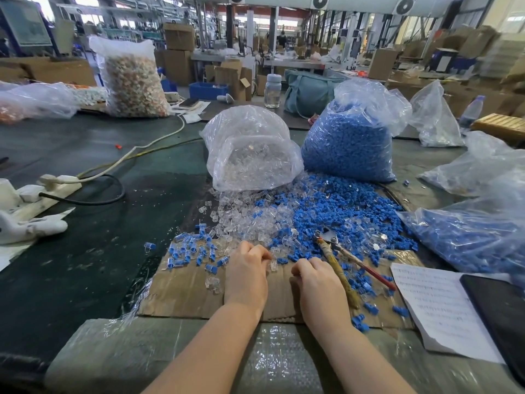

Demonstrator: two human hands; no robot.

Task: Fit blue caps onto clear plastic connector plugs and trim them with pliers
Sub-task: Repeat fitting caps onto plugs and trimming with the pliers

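Loose blue caps [335, 211] and clear connector plugs [244, 220] lie heaped on the cardboard sheet [181, 291]. Several capped plugs [196, 251] lie to the left of my hands. My left hand [247, 275] pinches a clear plug [273, 265] at its fingertips. Just right of it, my right hand [318, 285] rests on the cardboard with fingers curled; what they hold is hidden. The pliers [345, 265], with one worn yellowish and one red handle, lie beside my right hand, jaws pointing into the blue pile.
A bag of clear plugs [252, 149] and a bag of blue caps [355, 137] stand behind the piles. More bags [477, 240] sit at the right, with a printed sheet [437, 308] and a dark tablet [500, 311]. A power strip [42, 191] and cables lie at the left.
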